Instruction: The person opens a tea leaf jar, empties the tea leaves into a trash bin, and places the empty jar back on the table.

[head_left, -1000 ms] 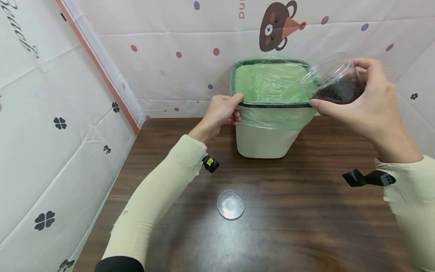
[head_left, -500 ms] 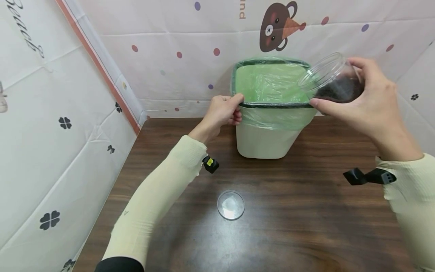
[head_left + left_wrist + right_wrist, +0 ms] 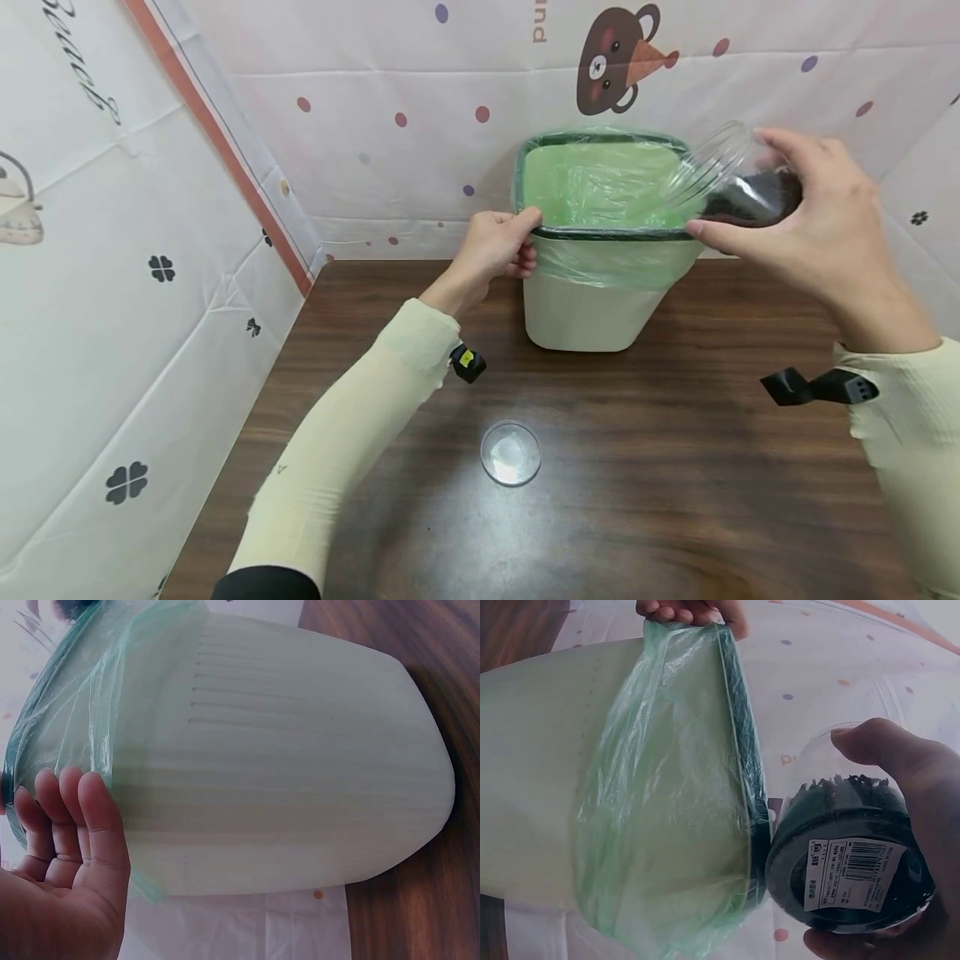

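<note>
A pale green trash bin (image 3: pixel 577 315), lined with a thin green plastic bag (image 3: pixel 615 260), stands at the table's far edge. My left hand (image 3: pixel 491 243) grips the bin's left front rim, thumb on top and fingers curled against the bagged outer wall. In my right hand (image 3: pixel 832 221) is a clear plastic jar (image 3: pixel 708 171), tilted with its open mouth over the bin's right rim. Dark, loose bits (image 3: pixel 753 200) lie in the jar's lower part. The right wrist view shows a barcode label (image 3: pixel 851 874) on the jar's base. The bin's floor is hidden.
A round clear lid (image 3: pixel 510 452) lies on the dark wooden table (image 3: pixel 637 500) in front of the bin. Printed white cloth (image 3: pixel 375 167) hangs right behind the bin and along the left side.
The jar tips slightly further toward the bin, and the dark bits shift inside it. My left hand keeps its hold on the rim. The head view shifts slightly.
</note>
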Available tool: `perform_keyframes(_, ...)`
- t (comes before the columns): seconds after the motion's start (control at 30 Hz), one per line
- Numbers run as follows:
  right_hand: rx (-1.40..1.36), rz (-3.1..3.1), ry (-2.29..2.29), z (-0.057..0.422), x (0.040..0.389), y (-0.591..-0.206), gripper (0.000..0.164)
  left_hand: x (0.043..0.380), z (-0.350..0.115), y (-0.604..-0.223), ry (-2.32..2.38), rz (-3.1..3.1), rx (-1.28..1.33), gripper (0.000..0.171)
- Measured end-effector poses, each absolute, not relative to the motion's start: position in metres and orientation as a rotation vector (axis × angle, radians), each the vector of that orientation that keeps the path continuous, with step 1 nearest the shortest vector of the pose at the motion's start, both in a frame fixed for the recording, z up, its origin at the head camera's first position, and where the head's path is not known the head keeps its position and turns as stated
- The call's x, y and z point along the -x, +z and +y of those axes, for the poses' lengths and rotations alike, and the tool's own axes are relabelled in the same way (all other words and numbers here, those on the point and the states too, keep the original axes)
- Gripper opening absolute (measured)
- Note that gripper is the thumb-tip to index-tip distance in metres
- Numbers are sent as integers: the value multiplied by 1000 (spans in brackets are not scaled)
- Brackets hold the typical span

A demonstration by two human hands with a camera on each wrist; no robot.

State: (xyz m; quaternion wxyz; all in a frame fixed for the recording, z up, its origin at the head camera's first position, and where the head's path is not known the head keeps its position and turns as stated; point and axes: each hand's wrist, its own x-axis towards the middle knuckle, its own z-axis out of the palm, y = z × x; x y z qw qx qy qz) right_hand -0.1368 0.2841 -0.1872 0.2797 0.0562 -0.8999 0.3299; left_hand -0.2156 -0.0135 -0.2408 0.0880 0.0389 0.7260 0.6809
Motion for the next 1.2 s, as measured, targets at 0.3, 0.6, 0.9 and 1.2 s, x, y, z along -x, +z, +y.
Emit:
perform_keyframes(0.3,-73,-2508,989,282,135,-182,93,216,-15,-241,2027,2153,-118,31)
perform_keyframes(0.6,-150,-2475,1026,285,136,-184,84,215,-15,-240,2027,2154,-112,31)
perform_keyframes(0.9,-128,-2391,1175,281,144,-185,76,222,-15,-240,2029,2146,-120,32)
perform_keyframes(1.2,-154,-2373,1112,289,156,-184,71,225,-10,-243,2045,2151,-114,32)
